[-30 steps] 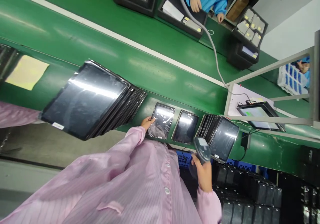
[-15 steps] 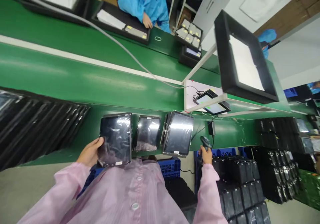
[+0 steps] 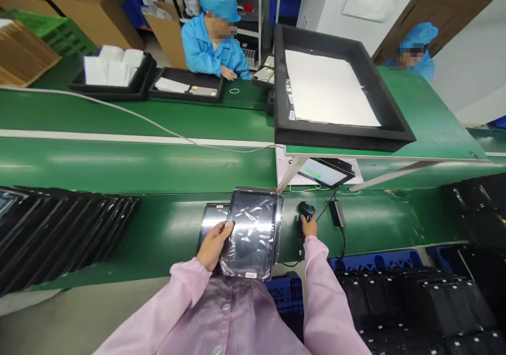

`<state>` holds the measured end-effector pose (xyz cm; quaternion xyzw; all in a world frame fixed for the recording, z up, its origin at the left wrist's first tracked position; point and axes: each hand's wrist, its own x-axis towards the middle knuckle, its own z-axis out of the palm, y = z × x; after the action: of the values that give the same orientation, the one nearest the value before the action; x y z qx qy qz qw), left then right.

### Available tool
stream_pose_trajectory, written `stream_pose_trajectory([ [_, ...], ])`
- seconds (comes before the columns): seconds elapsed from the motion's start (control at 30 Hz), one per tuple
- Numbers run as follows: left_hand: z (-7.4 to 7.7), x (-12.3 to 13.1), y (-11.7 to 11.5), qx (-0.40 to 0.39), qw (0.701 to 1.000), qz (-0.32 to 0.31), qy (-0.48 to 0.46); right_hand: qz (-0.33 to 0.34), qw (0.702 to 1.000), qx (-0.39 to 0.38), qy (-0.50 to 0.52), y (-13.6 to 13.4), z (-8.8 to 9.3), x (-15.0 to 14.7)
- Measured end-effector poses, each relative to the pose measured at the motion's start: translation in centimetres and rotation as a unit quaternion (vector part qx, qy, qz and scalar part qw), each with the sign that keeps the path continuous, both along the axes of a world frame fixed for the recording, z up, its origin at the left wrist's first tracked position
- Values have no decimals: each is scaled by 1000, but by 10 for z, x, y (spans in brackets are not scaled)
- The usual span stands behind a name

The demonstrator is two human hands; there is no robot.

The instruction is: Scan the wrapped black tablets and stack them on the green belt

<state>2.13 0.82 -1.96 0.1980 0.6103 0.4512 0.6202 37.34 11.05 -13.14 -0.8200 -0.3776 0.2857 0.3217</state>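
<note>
My left hand (image 3: 212, 244) grips the left edge of a black tablet in a clear plastic bag (image 3: 251, 233), held flat above the near edge of the green bench (image 3: 158, 223). Under and left of it lies another tablet (image 3: 211, 219), partly hidden. A stack of tablets shows as thin edges just behind the held one. My right hand (image 3: 309, 227) is closed on a black handheld scanner (image 3: 305, 211), with its cable (image 3: 332, 207) running to a small black adapter (image 3: 338, 213).
A long row of black tablets (image 3: 59, 228) leans at the left. A raised shelf carries a black tray with a white sheet (image 3: 336, 94), above a lit screen (image 3: 324, 171). Two people in blue sit beyond the green conveyor (image 3: 118, 154). Crates of black units (image 3: 415, 302) fill the lower right.
My head has lifted, so the view has swung upward. My left hand has carried the bagged tablet rightward over the other tablets. My right hand has set the scanner down toward the bench.
</note>
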Motion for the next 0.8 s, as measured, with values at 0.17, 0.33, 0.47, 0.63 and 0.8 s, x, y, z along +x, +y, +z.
stream_pose_trajectory([
  [0.17,-9,13,8,24,997,-20,76,46,991,90,93,-69,48,-49],
  [0.33,-18,18,2,87,970,-25,227,208,956,74,193,-128,83,-122],
  [0.47,-28,30,0,150,914,-38,375,215,963,51,156,-131,86,-142],
  [0.63,-48,19,-1,151,952,-58,261,215,967,60,122,-121,87,-137],
  [0.8,-113,-61,-41,-65,935,-26,349,197,976,66,66,-117,113,-128],
])
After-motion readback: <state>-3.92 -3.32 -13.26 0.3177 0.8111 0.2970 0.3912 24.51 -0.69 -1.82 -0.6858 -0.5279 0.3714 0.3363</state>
